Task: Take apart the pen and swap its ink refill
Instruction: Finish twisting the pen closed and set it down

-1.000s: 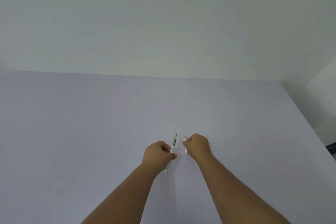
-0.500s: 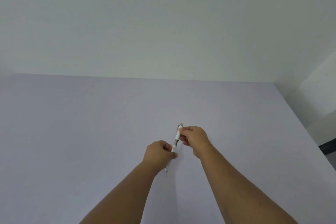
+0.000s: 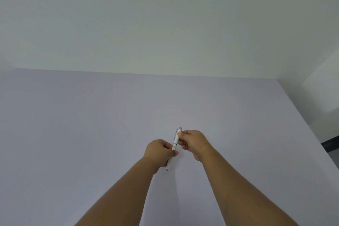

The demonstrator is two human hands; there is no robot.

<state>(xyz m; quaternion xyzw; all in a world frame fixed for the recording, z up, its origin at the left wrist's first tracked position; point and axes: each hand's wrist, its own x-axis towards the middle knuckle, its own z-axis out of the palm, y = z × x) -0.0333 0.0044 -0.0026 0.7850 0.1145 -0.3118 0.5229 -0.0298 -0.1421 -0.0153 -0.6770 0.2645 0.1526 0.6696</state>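
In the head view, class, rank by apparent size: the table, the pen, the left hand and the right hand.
1. Table
2. Left hand and right hand: look alike, so unranked
3. Pen, partly hidden by the hands

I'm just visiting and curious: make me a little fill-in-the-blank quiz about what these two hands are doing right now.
1. Both hands hold one white ____ above the table.
2. The left hand grips its lower part, and the ____ hand pinches its upper part.
3. The end with the clip points ____ from the person.
4. The table top is pale ____ in colour.

Missing words: pen; right; away; purple
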